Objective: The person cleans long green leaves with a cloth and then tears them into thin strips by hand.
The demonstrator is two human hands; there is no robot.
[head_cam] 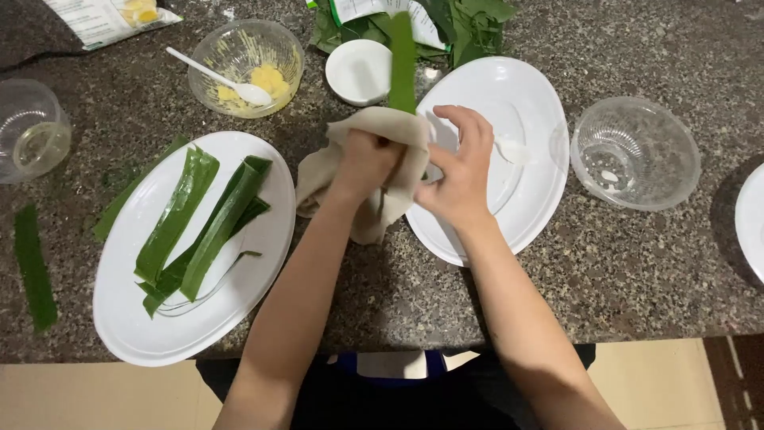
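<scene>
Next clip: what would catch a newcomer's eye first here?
At centre, the left hand grips a beige cloth wrapped round a long green leaf strip, with the right hand beside it. On the left, a white oval plate holds more leaf strips.

Even overhead light, soft shadows (raised leaf strip (402, 60) motion-blurred).

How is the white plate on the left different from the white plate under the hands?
The left plate holds several long green leaf strips; the right plate holds no leaves, only a small pale scrap. The left plate lies fully in view, while the right plate is partly covered by the hands and beige cloth. Both are white, oval and rest on the speckled counter.
</scene>
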